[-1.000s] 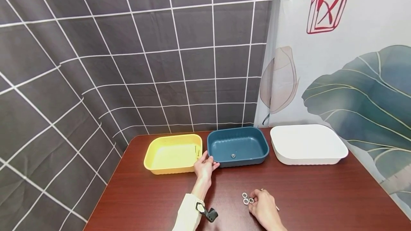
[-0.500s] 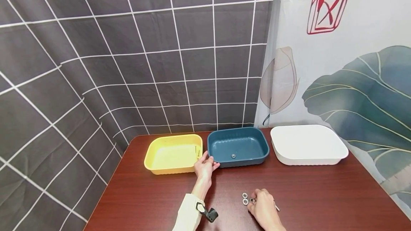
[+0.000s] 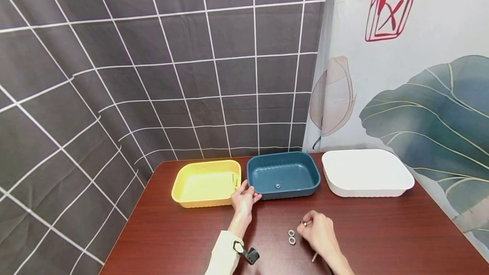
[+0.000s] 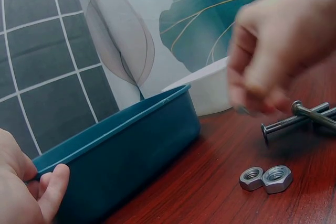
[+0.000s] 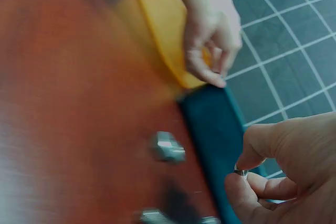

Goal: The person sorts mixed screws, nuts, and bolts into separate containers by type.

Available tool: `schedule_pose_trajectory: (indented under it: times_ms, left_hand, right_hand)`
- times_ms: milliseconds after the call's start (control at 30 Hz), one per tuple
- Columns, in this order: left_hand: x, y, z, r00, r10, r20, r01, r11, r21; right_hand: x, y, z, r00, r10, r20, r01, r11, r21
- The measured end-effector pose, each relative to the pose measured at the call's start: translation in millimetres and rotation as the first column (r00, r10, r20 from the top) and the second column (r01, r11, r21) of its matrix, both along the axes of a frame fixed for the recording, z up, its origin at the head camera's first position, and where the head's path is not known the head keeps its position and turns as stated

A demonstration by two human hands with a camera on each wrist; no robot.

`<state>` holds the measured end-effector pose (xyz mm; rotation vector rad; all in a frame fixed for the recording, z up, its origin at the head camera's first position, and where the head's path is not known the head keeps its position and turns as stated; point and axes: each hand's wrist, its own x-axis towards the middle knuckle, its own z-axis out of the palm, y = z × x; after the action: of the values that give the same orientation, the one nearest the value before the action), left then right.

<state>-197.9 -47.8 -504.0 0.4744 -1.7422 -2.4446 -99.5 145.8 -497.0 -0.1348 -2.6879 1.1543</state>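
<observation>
My left hand [image 3: 242, 200] pinches the near-left rim of the dark blue bin [image 3: 282, 192], whose floor holds one nut [image 3: 277, 186]. Raised over the table, my right hand [image 3: 320, 234] pinches a small metal nut [image 5: 241, 172] between thumb and fingertip. Two hex nuts [image 4: 265, 179] lie side by side on the wood, just left of that hand in the head view. Beyond them in the left wrist view, long bolts [image 4: 294, 121] lie crossed. From the head, the right hand and forearm mostly hide these bolts.
To the left stands a yellow bin [image 3: 206, 202] with a few thin bolts [image 3: 235, 181] at its right end. A white bin [image 3: 368, 191] is on the right. All three bins line the back of the brown table [image 3: 183, 241], before a grey gridded curtain [image 3: 195, 79].
My right hand has picked up one of the three nuts and lifted it slightly up and away from the other two. The left hand stays on the blue bin.
</observation>
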Motion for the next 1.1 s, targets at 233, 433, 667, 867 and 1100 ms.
schedule_pose_trajectory:
  times_ms: [233,433,667,867,1100]
  left_hand:
    - [-1.0,-0.6,-1.0,1.0,0.003,0.004,-0.003,1.0,0.013]
    - [-0.4,-0.8,-4.5,1.0,0.005,-0.015,-0.005,0.999,0.036]
    - [-1.4,-0.6,-4.1,1.0,0.006,-0.029,-0.005,0.999,0.043]
    - [-0.8,-0.3,-3.5,1.0,0.012,-0.023,-0.011,0.999,0.043]
    - [-1.8,0.0,-2.5,1.0,0.008,-0.016,-0.007,0.999,0.042]
  right_hand:
    - [-42.9,11.8,25.9,0.997,-0.007,-0.073,0.004,0.999,-0.037]
    - [-79.7,15.0,35.4,0.998,-0.013,-0.063,0.009,0.998,-0.062]
    - [-106.6,10.8,39.5,0.998,-0.029,-0.058,0.025,0.998,-0.064]
    - [-114.9,7.1,38.9,0.997,-0.049,-0.056,0.046,0.997,-0.061]
    - [-111.3,9.4,40.4,0.997,-0.034,-0.065,0.028,0.996,-0.09]
